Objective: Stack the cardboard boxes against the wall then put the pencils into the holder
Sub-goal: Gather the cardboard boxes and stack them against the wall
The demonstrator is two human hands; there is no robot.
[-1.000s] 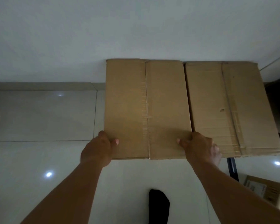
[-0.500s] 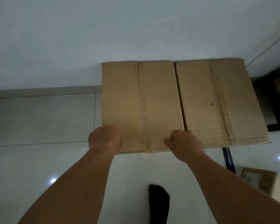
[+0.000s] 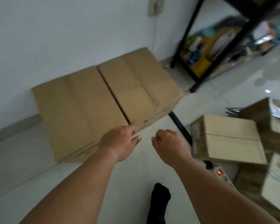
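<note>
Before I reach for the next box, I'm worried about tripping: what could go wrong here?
The lit power strip lies beside the loose boxes; lifting one could knock it. The black cord or bar on the floor runs past the placed boxes, near your foot: a possible trip. The top loose box sits tilted and might slide.

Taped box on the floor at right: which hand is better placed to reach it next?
Right, likely. The right hand hangs free nearest the taped box, holding nothing; the left hand is at the edge of the boxes at the wall, farther away.
</note>
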